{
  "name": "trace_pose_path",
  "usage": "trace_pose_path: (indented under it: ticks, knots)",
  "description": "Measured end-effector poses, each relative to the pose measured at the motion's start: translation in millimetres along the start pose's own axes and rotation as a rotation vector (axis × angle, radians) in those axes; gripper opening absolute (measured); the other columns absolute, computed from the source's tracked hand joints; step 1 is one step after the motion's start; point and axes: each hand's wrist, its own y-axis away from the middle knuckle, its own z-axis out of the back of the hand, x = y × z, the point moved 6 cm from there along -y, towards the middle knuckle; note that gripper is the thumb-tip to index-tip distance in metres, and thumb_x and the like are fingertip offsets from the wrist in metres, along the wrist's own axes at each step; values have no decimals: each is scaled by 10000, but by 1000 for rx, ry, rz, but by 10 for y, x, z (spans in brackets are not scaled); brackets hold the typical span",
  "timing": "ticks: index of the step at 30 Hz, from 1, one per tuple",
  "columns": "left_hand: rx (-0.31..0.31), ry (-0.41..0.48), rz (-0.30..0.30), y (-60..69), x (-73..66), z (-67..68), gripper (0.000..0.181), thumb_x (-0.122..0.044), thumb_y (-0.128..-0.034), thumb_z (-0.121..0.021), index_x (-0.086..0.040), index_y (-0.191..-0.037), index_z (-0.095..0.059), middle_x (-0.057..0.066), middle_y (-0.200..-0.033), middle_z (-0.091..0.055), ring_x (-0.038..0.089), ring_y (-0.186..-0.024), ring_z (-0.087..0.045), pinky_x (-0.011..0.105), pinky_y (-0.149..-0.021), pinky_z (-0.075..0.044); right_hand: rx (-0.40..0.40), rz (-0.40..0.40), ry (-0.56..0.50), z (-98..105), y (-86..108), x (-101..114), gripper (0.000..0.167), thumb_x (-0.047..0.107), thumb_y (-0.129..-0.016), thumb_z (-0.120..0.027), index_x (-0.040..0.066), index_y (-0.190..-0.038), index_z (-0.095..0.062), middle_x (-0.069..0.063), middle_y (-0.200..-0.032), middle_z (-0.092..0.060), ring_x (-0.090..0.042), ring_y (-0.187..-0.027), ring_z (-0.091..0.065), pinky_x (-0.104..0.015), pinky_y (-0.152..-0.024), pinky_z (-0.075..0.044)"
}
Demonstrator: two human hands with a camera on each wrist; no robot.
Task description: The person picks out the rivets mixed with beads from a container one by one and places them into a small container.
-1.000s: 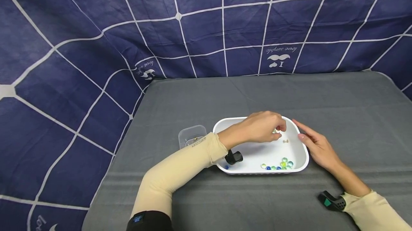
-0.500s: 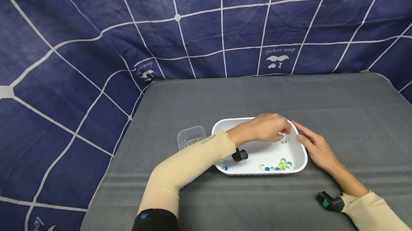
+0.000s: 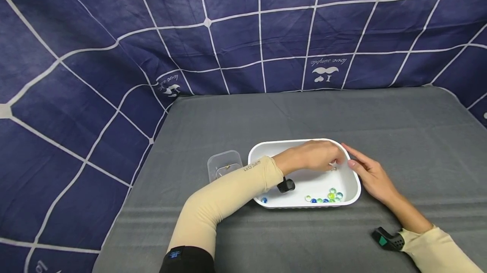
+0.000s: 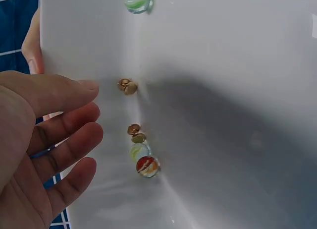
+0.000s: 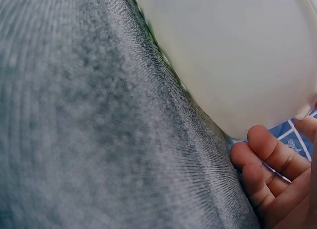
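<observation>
My left hand point(image 3: 321, 155) reaches inside a white plastic tub point(image 3: 262, 148), at its right end. In the left wrist view its thumb and fingers are apart and bent loosely, with nothing visible between them. Just beyond the thumb tip lies a small brass double-headed stud point(image 4: 127, 86). A second brass stud point(image 4: 135, 133) touches a pale green marble point(image 4: 139, 150), beside a red-and-orange marble point(image 4: 147, 166). Against the outside of the tub's right end rests my right hand point(image 3: 374, 176), thumb near the rim, bent fingertips point(image 5: 261, 140) at the wall.
Several green and blue marbles point(image 3: 332, 195) lie in the tub's near right corner. One blue marble point(image 3: 264, 200) sits near left. A clear plastic box point(image 3: 224, 159) with small brass pieces stands left of the tub, partly behind the left sleeve. Grey cloth point(image 3: 304, 116) covers the table.
My left hand has moved slightly right and lower toward the tub's right end. The right hand keeps its place against the tub. The whole view has shifted a little.
</observation>
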Motion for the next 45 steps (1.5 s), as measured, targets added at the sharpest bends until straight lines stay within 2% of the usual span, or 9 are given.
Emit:
trace_pose_path:
  ticks: [2, 6, 11, 15, 19, 25, 32, 45]
  knots:
    - [7, -2, 0, -8, -5, -42, 119, -75, -927, -640, -132, -1011, -702, -65, -908, -594, 53, -802, -484, 155, -732, -383, 4, 1, -10, -11, 10, -2, 448, -27, -994, -507, 6, -1440, -473, 265, -1181, -588, 63, -956, -586, -108, -728, -467]
    - [21, -27, 41, -16, 8, -128, 149, -109, -946, -634, -176, -1062, -701, -86, -992, -639, 43, -825, -517, 156, -746, -410, 7, -4, 4, -32, 24, -12, 451, -16, -998, -506, 13, -1447, -467, 286, -1238, -548, 80, -995, -572, -99, -749, -458]
    - [24, -45, 77, -21, 29, -201, 167, -136, -959, -626, -218, -1084, -700, -108, -982, -643, 39, -805, -524, 164, -703, -411, 6, -12, 23, -45, 28, -19, 447, 2, -1001, -510, 19, -1446, -471, 295, -1265, -522, 87, -1003, -563, -92, -758, -448]
    - [1, -56, 73, -29, 29, -212, 152, -147, -956, -636, -230, -1061, -707, -115, -971, -646, 36, -807, -527, 173, -708, -419, 7, -11, 14, -45, 31, -26, 447, -5, -1000, -507, 12, -1445, -470, 290, -1278, -519, 84, -1011, -560, -92, -765, -447]
    - [3, -68, 67, -41, 32, -239, 146, -155, -949, -644, -236, -1056, -704, -116, -968, -648, 36, -818, -538, 176, -717, -429, 10, -6, -1, -40, 36, -31, 451, -19, -995, -504, 4, -1444, -466, 282, -1256, -537, 67, -979, -577, -103, -741, -461]
    - [-3, -46, 69, -28, 74, -246, 168, -137, -941, -646, -241, -1056, -711, -122, -981, -653, 32, -841, -545, 190, -734, -440, 11, -1, -10, -42, 5, -13, 454, -19, -995, -503, 12, -1447, -467, 269, -1222, -562, 50, -948, -597, -118, -719, -475]
    - [-42, -48, 26, -23, 96, -236, 136, -96, -918, -639, -213, -958, -695, -108, -898, -623, 50, -791, -534, 199, -698, -426, 28, -1, -48, -33, -24, 18, 451, -26, -1004, -480, 3, -1453, -451, 251, -1124, -619, 14, -906, -633, -158, -676, -509]
    - [-30, -68, 69, -48, 111, -237, 56, -146, -921, -659, -193, -894, -673, -87, -815, -609, 64, -734, -509, 208, -662, -414, 25, -8, -55, -18, -20, 26, 448, -28, -1005, -479, -5, -1451, -449, 248, -1133, -620, 33, -929, -624, -146, -690, -505]
